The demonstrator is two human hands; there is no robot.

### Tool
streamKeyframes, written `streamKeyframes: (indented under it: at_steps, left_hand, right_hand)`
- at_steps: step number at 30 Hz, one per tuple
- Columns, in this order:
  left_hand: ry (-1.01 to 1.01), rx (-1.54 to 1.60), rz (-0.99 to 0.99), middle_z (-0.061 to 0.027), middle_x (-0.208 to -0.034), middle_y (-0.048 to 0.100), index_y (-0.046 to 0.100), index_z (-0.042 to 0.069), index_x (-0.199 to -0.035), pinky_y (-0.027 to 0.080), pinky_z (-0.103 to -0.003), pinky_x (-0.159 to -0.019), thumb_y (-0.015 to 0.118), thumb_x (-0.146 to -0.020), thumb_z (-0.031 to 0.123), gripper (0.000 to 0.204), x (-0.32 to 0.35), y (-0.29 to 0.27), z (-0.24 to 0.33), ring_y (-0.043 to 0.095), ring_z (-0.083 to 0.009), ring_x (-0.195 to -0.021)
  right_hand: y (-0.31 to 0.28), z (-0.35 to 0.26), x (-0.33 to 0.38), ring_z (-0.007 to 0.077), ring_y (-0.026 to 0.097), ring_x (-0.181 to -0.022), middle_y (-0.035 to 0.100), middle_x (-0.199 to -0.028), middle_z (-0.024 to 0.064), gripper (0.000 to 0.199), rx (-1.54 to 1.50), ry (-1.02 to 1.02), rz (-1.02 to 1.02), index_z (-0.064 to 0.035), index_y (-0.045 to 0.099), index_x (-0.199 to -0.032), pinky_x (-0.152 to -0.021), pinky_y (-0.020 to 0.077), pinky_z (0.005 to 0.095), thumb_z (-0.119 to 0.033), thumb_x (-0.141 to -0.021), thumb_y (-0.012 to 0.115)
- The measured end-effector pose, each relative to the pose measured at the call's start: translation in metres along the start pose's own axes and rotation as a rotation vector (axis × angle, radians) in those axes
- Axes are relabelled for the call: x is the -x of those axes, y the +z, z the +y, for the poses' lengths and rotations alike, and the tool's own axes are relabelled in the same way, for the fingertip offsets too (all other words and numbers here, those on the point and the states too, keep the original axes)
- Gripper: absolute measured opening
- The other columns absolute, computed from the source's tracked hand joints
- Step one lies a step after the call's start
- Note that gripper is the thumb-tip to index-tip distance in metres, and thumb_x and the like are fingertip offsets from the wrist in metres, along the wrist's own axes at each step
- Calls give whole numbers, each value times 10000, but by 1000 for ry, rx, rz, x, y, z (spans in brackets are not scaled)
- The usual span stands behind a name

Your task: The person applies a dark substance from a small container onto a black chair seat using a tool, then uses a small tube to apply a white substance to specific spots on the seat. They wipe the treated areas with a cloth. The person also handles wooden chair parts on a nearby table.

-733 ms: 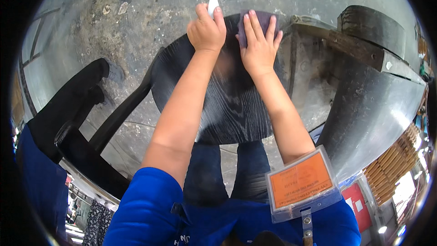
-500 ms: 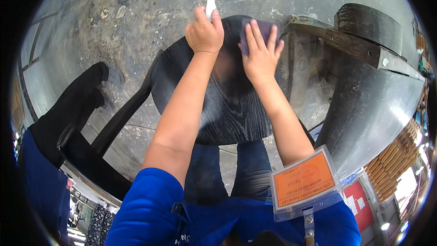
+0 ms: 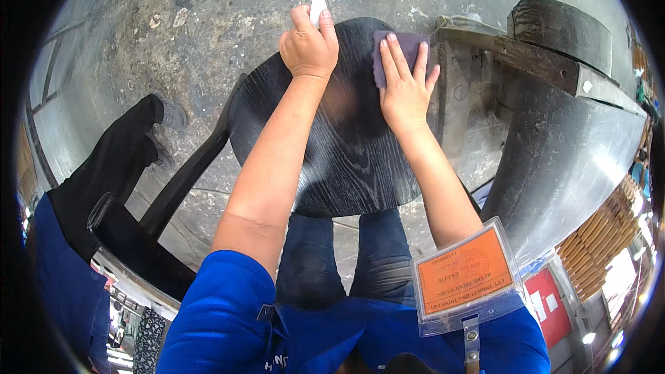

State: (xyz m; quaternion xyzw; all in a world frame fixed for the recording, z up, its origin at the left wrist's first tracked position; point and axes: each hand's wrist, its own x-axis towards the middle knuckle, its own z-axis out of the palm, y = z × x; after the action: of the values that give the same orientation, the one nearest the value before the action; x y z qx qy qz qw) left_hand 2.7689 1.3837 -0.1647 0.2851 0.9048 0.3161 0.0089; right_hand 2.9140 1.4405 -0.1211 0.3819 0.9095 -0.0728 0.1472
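Observation:
A round black wooden seat with visible grain lies in front of me, over my knees. My left hand is closed at its far rim around a thin white stick-like tool that points away from me. My right hand lies flat, fingers spread, pressing a dark purple cloth or sanding pad onto the seat's far right part.
A dark chair leg or frame runs down to the left of the seat. A black metal workbench with a round block stands at right. Another person in black trousers and blue top stands at left on the stained concrete floor. An orange badge hangs on my chest.
My right hand has slid the purple pad a little to the right along the seat's far edge. My left hand stays at the rim with the white tool.

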Motion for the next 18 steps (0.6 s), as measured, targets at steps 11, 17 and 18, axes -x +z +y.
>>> streamKeyframes:
  at_steps: [11, 17, 18]
  left_hand:
    - [36, -3, 31, -120, -638, 637, 451, 51, -1060, 439, -462, -623, 563, -905, 288, 305, -1, 2, -3, 619, -352, -594]
    - [2, 34, 29, -126, -642, 637, 447, 50, -1061, 442, -465, -638, 554, -910, 294, 306, -2, 3, -4, 612, -365, -595]
    - [1, 39, 29, -126, -643, 637, 446, 50, -1060, 442, -467, -640, 553, -910, 294, 306, -1, 3, -4, 611, -366, -594]
  right_hand:
    - [7, 3, -6, 397, 170, -1437, 259, -1559, -66, 728, -125, -27, 132, -223, 354, -1465, -1084, 166, 683, -130, -796, 626]
    - [0, 8, 0, 394, 185, -1437, 292, -1548, -67, 667, -26, 2, 81, -228, 373, -1461, -1077, 183, 679, -171, -836, 598]
    - [-1, 7, -3, 397, 195, -1431, 296, -1546, -62, 647, -78, -36, 163, -223, 375, -1459, -1076, 190, 677, -178, -851, 590]
